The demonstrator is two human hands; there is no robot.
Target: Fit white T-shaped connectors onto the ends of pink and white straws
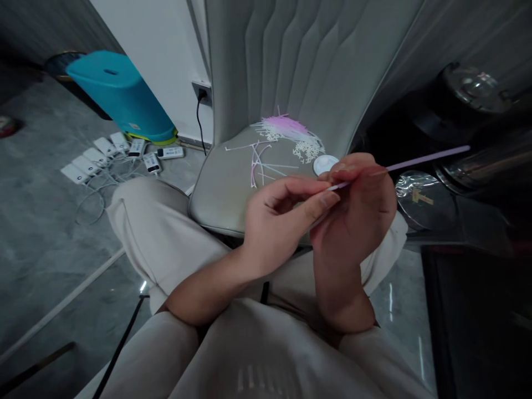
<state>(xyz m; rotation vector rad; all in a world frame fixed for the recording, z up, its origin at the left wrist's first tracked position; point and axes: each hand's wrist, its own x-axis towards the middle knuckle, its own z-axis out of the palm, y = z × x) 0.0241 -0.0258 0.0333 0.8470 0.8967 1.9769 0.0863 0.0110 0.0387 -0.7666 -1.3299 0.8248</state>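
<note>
- Well, one grey quilted chair [220,185] faces the sitter, its seat between two pale-trousered legs [145,227], presumably so that everything on it lies within easy reach.
- One teal plastic container [112,83] with a lime base stands on the floor [37,221] to the far left, apparently put aside there.
- Two bare hands meet above the seat's near right part. The left hand [276,221] has thumb and forefinger pinched on a small white tip [332,188]; the right hand [357,205] has its fingers closed round the stick beside that tip, probably to steady it.
- One purple stick [428,158] is held so, its free end slanting out past the right hand, where nothing blocks it.
- I make it eight white boxes [85,164], some trailing white cables, on the floor at left; perhaps they lie there to keep the seat free for the small parts.
- One pile of purple and white sticks [286,124] lies at the seat's far side, too heaped to count.
- Nearer and to the left, roughly seven sticks [254,166] overlap, some with connectors on their ends, seemingly kept apart from the pile.
- One round white disc [324,164] lies just beyond the hands.
- Tiny white connectors [306,151], dozens perhaps, are heaped beside the pile, probably for quick picking.
</note>
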